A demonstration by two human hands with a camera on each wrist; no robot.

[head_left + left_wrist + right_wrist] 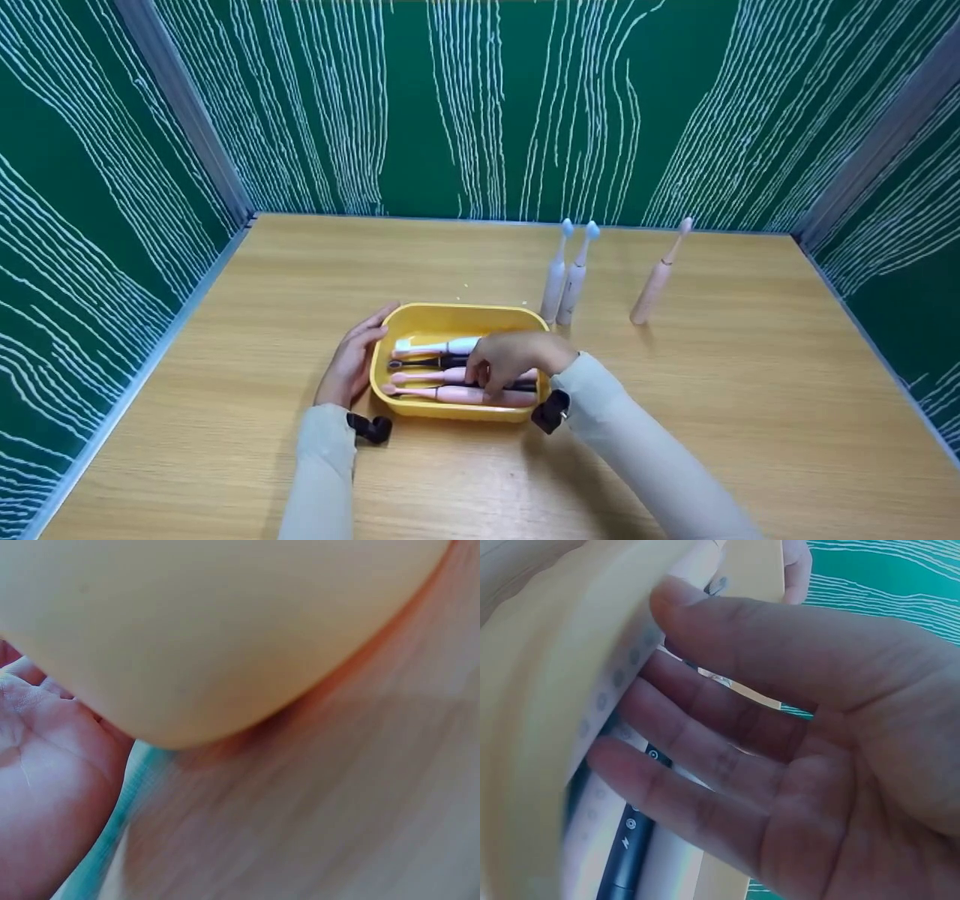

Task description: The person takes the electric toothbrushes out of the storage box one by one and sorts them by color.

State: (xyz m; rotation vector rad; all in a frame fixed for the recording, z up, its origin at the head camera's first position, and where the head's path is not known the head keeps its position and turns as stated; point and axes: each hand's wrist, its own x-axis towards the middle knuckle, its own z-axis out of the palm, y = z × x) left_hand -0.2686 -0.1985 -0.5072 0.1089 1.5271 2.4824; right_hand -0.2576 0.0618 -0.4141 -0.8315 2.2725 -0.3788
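Note:
A yellow bin (457, 411) holds several electric toothbrushes lying side by side, heads to the left. Among them are a white toothbrush (435, 348), a black toothbrush (420, 364) and two pink ones. My left hand (352, 367) holds the bin at its left end, thumb at the rim and palm against the outer wall. Inside the bin, my right hand (514, 356) reaches down with thumb and fingertips pinching the front pink toothbrush (457, 394). The right wrist view shows buttons along its handle (619, 679), with a black toothbrush (630, 840) beside it.
Behind the bin's right corner, two pale toothbrushes with blue heads (566, 281) stand upright close together. Farther right stands a pink toothbrush (656, 281). Small white specks lie on the wooden table (465, 480) behind the bin. Green panels with white lines (412, 112) enclose the back and sides.

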